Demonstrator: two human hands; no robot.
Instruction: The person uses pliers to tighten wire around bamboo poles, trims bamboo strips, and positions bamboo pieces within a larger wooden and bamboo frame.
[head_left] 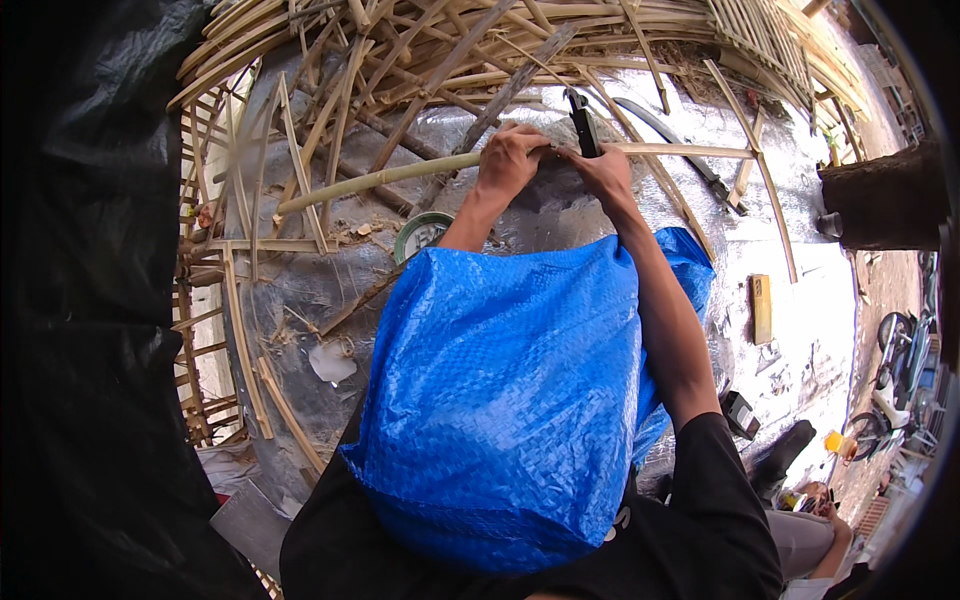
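Note:
My left hand (508, 160) is closed around a long bamboo strip (380, 181) that runs out to the left and a little toward me. Close beside it, my right hand (602, 172) is closed with a black hand tool (584, 125) standing up out of its grip. The tool's kind cannot be made out, and its lower end is hidden in the hand. Another length of bamboo (690, 150) extends right from behind that hand. The fingertips almost meet, and what lies between them is too small to tell. A blue woven plastic sheet (500, 390) covers my lap.
Piled bamboo strips (440, 50) fill the far side. Left of my forearm sits a green bowl (408, 240) with small pieces. On the right are a yellow block (762, 308), a dark post (885, 200), another person's hand (838, 525) and a motorcycle (893, 375).

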